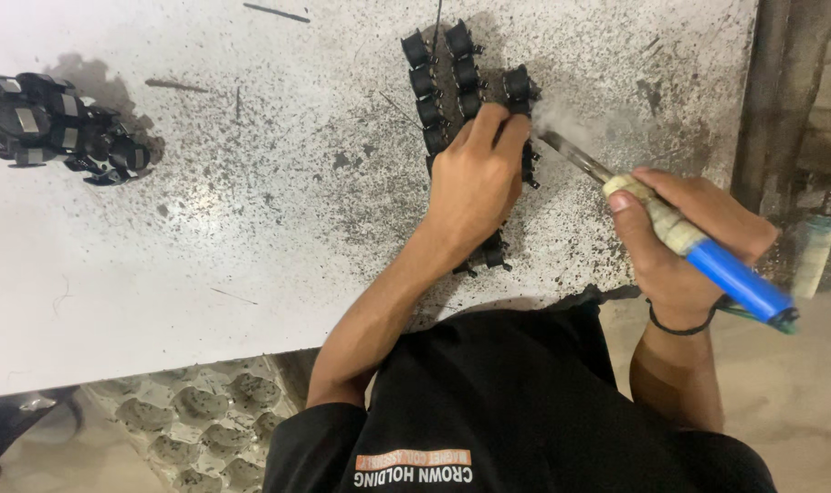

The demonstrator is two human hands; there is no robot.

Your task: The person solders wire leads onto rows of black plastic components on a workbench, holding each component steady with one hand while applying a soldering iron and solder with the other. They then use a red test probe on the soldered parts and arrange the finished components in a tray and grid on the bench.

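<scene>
Pressing down on rows of small black plastic coil bobbins [452, 82], the left hand [475, 187] rests mid-counter, its fingers [489, 123] curled over the pieces and pinning one bobbin near the right row; whether it is actually pinched or only held flat can't be told. The right hand [685, 233] is clenched around a soldering iron with a blue handle and taped pale grip [699, 251], thumb along the top, metal tip angled up-left and meeting the bobbin just beside the left fingertips. A thin wisp of smoke [552, 114] rises at the tip. The bobbins lie in upright columns on the white, soot-speckled counter [205, 256]; a few more poke out below the left wrist. A separate pile of black bobbins with grey metal bands [55, 123] sits well apart at the far left edge. A black wristband [680, 326] circles the right wrist.
</scene>
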